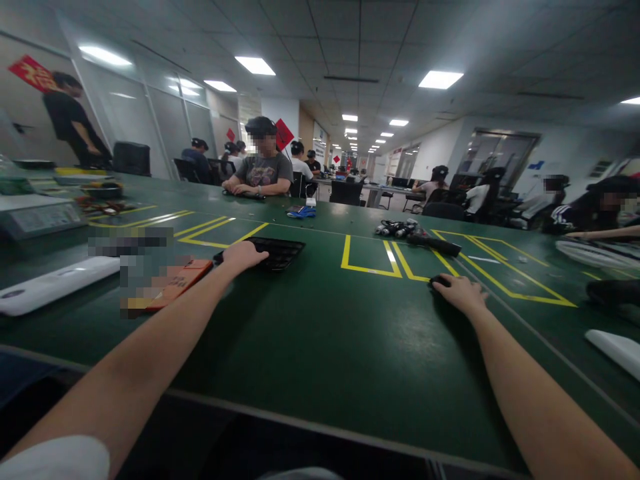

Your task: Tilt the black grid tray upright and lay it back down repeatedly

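Note:
My left hand [244, 255] lies at the left end of a flat black tray [283, 253] with a grid of small compartments. The thumb points right across it, and the other fingers are mostly hidden behind the hand. My right hand [463, 293] is low over the table, its thumb side closed on a small rounded black object [440, 281]. The other fingers of that hand spread to the right. What the black object is, I cannot make out. Left of my left forearm lies an orange box [187, 280] with dark print.
Yellow tape outlines [370, 270] mark the green table [320, 333]. Black cables [400, 228] and a dark cylinder [440, 245] lie beyond my right hand. A white panel [60, 285] lies left. Across the table a person [265, 163] sits; a blue item [301, 212] lies nearby.

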{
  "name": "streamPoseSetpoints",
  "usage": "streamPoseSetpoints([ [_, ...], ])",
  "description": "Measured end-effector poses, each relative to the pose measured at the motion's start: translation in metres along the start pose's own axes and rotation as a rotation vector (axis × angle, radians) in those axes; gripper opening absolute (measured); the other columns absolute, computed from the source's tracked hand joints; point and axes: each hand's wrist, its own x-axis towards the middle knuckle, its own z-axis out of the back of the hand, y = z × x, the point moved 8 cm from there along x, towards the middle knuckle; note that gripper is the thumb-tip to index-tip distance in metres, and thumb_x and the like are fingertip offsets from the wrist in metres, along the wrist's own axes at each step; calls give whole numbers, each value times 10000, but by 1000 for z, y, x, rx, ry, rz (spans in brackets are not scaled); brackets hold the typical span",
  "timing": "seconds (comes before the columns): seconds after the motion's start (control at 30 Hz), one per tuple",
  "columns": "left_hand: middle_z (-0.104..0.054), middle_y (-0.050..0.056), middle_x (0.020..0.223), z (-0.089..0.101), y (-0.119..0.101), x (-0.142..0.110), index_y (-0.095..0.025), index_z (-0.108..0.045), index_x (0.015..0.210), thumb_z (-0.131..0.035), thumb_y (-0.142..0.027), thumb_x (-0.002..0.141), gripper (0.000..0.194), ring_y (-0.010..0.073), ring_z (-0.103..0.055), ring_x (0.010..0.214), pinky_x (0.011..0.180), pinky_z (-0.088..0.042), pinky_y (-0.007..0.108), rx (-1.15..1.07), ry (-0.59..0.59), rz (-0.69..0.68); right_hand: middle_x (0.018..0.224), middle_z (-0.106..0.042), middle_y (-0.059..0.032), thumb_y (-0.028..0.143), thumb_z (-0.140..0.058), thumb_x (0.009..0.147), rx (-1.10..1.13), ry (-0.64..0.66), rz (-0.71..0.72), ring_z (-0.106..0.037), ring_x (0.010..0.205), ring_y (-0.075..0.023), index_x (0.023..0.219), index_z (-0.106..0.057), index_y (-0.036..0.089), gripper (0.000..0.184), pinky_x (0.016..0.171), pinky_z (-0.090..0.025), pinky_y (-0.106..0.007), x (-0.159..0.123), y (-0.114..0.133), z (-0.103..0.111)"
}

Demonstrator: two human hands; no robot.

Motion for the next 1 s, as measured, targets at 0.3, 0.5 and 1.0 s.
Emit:
streamPoseSetpoints([
  [0.3, -627, 111, 1129, -29, -134, -78, -109, -574, 1159, -328, 12, 719, 519, 179, -566, 1052, 962, -435, 358, -305, -73, -668, 1418, -430, -131, 431, -363, 895, 122, -157, 550, -289, 1342, -342, 1327, -476, 189, 509, 1046, -222, -609, -72, 150, 20],
  [0.5, -571, 146, 1261, -76, -171, -120, -106, -586, 1141, -375, -45, 806, 401, 198, -508, 1190, 1018, -398, 374, -189, 187, -877, 1464, -381, -81, 505, -279, 922, 205, 170, 904, -303, 1355, -300, 1369, -430, 238, 543, 1080, -219, -560, -137, 215, -15],
  [1.0, -609, 92, 1187, -38, -203, -226, -139, -591, 1104, -434, -219, 911, 261, 173, -549, 1103, 955, -414, 298, -134, 249, -1396, 1340, -486, -168, 462, -332, 888, -52, -10, -45, -388, 1243, -401, 1299, -486, 179, 522, 938, -316, -642, -16, 8, 7],
])
